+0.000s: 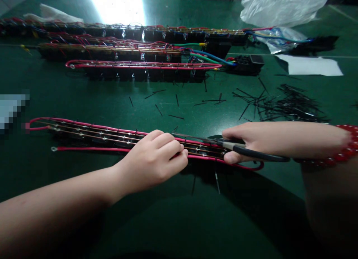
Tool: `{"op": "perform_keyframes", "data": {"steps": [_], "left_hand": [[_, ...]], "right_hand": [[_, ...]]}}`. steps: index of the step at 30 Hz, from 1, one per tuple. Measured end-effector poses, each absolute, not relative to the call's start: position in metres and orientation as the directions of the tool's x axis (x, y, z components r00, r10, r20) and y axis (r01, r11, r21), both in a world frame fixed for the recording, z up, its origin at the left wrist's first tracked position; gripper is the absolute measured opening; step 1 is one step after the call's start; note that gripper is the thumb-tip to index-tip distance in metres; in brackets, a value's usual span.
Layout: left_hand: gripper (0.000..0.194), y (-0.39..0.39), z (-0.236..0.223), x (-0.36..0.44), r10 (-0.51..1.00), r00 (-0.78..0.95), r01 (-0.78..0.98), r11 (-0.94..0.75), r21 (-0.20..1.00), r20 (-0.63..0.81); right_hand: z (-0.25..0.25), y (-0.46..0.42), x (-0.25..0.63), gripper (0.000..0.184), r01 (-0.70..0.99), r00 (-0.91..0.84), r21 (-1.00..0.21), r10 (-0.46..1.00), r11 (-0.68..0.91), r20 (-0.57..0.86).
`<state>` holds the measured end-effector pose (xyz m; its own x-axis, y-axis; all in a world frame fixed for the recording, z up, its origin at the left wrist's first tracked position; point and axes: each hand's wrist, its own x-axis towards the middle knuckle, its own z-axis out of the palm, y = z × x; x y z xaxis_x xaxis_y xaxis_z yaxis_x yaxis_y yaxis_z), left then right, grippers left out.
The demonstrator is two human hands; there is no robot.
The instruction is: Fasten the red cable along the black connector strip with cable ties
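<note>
A long black strip of parts (92, 136), wired with red cables and bare copper wires, lies across the green table (84, 98) in front of me. My left hand (156, 158) is closed, its fingertips pinching at the wiring near the middle of the strip. My right hand (248, 141) grips black-handled scissors (223, 144) whose blades point left along the strip toward my left fingers. A red beaded bracelet (348, 147) circles my right wrist.
Several similar wired strips (140, 66) lie in rows at the back. Cut black tie ends (288, 104) are scattered and piled at the right. A clear plastic bag (279, 7), a white sheet (310, 65) and a small black tray (247, 63) sit at the far right.
</note>
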<state>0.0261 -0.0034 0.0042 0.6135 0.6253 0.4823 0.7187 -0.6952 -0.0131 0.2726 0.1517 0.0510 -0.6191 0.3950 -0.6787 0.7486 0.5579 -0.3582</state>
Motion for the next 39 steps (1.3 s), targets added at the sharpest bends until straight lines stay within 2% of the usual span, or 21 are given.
{"op": "perform_keyframes", "data": {"steps": [3,11,14,21,29,39], "left_hand": [[0.01,-0.004,0.003,0.026,0.63,0.611,0.719,-0.694,-0.005,0.479],[0.01,-0.003,0.004,0.026,0.639,0.604,0.722,-0.692,0.013,0.477],[0.01,-0.003,0.005,0.026,0.642,0.603,0.724,-0.69,0.014,0.474],[0.01,-0.003,0.004,0.027,0.646,0.595,0.728,-0.685,0.02,0.478],[0.01,-0.003,0.004,0.026,0.645,0.598,0.729,-0.684,0.01,0.476],[0.011,-0.003,0.003,0.026,0.643,0.599,0.732,-0.682,0.0,0.478]], "right_hand": [[0.052,0.153,0.271,0.052,0.767,-0.571,-0.363,0.305,0.529,-0.762],[0.06,0.153,0.262,0.067,0.748,-0.589,-0.403,0.247,0.528,-0.77],[0.058,0.154,0.262,0.066,0.739,-0.605,-0.426,0.237,0.522,-0.76],[0.055,0.154,0.264,0.056,0.734,-0.619,-0.439,0.245,0.518,-0.746],[0.053,0.154,0.265,0.059,0.733,-0.618,-0.426,0.261,0.53,-0.741],[0.063,0.146,0.259,0.06,0.751,-0.585,-0.29,0.396,0.593,-0.708]]}}
